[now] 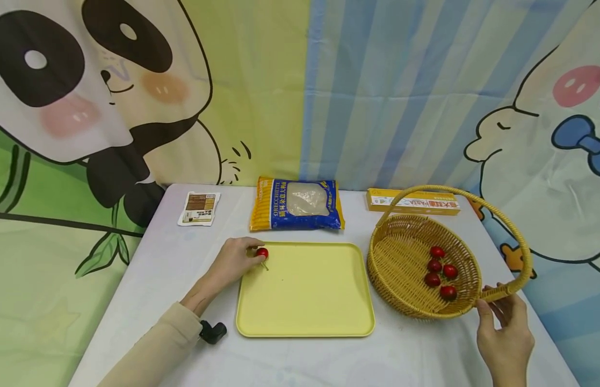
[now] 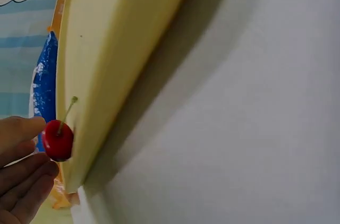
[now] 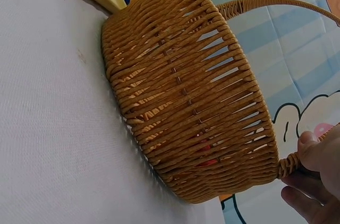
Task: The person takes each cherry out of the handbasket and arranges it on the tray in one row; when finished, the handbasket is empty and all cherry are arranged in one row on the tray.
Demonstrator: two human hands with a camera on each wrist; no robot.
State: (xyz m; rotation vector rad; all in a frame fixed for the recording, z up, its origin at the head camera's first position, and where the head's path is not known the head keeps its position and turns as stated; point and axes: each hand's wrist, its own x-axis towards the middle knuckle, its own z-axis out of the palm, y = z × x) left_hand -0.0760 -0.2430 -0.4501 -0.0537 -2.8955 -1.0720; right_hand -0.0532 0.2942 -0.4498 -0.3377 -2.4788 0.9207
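Observation:
A red cherry (image 1: 262, 252) with a green stem sits at the far left corner of a yellow tray (image 1: 304, 328). My left hand (image 1: 234, 260) pinches this cherry between thumb and fingers; in the left wrist view the cherry (image 2: 57, 141) is against the tray's inner edge. To the right stands a round wicker basket (image 1: 401, 269) with a tall handle. Several cherries (image 1: 434, 265) lie inside it, toward its right side. My right hand (image 1: 507, 333) grips the handle where it joins the rim, thumb in front, with some fingers behind and partly hidden.
Behind the tray lies a blue and orange pasta bag (image 1: 300, 205). A yellow pasta box (image 1: 413, 202) lies behind the basket, and a small white and brown packet (image 1: 200, 209) at the back left. A patterned cloth (image 1: 338, 97) hangs along the table's far edge.

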